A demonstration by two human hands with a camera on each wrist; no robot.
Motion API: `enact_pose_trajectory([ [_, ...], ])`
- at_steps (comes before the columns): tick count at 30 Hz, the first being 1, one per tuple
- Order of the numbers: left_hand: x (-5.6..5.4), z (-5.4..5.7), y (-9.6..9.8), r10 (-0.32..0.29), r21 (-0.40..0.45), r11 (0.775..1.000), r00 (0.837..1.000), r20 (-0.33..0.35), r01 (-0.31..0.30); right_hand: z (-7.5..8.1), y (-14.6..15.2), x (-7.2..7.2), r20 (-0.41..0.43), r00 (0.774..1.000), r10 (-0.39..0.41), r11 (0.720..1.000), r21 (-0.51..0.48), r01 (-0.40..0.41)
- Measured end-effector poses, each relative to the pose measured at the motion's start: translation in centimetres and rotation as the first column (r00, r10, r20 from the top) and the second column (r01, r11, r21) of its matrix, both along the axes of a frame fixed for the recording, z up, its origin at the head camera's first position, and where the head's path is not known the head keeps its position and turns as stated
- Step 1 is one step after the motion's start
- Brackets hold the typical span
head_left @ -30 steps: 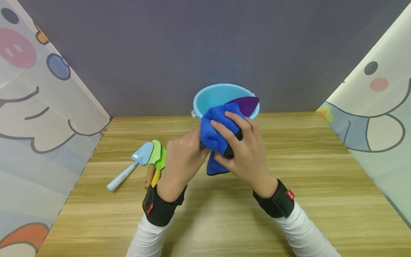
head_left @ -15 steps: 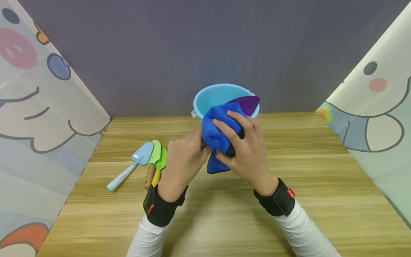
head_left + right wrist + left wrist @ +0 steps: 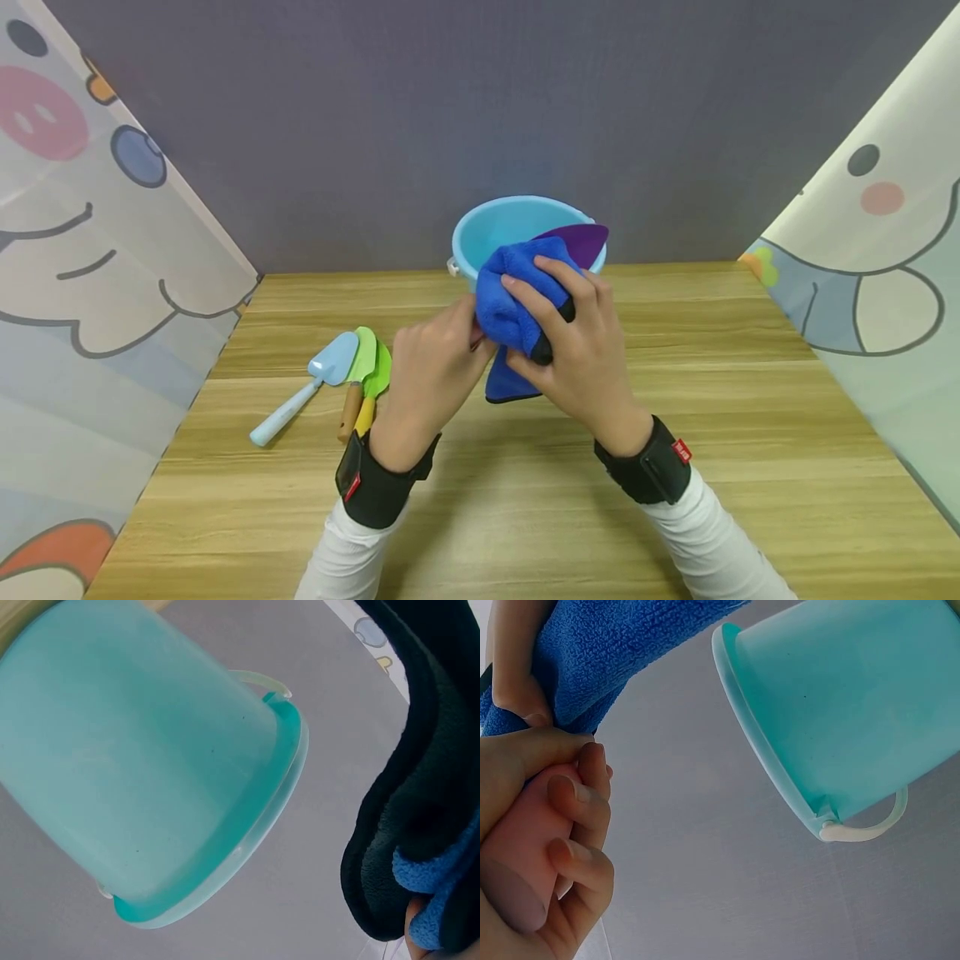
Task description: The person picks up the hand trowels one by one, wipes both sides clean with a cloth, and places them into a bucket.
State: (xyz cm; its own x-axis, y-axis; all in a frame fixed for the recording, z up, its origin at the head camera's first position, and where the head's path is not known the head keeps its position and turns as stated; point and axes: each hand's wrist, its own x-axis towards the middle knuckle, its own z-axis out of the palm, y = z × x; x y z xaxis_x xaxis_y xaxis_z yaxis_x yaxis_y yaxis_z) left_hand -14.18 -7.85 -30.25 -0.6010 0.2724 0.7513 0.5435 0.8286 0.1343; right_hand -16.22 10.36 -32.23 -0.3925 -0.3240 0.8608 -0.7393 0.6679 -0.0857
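Note:
My left hand (image 3: 432, 362) grips the rounded pink handle (image 3: 534, 825) of a trowel, plain in the left wrist view. In line with it, a pointed purple blade (image 3: 588, 242) shows beyond the cloth and overlaps the bucket's mouth in the head view; the cloth hides the neck between. My right hand (image 3: 587, 358) holds a fluffy blue cloth (image 3: 506, 304) with black edging, bunched around the trowel, fingers spread over its top. A loose corner of the cloth hangs below. Both hands are close together above the table, on the near side of the light blue bucket (image 3: 491, 229).
On the table (image 3: 750, 400) to the left lie a light blue trowel (image 3: 300, 400), a pale green one with a brown handle (image 3: 350, 408) and a bright green one with a yellow handle (image 3: 365, 414). A grey panel (image 3: 375, 125) stands behind, with printed cartoon panels at both sides.
Both hands, the cloth and the purple blade have shifted slightly to the right, the right hand a little more. The grips look the same; the bucket and the other trowels stay put.

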Motion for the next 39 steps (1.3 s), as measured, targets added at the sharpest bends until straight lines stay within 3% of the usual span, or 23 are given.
enact_pose_trajectory([
  [39, 0.17, 0.13, 0.04, -0.031, 0.01, 0.999, 1.0, -0.002, 0.031, 0.31, 0.98, -0.24, 0.001, 0.996, -0.089, 0.996, -0.011, 0.089],
])
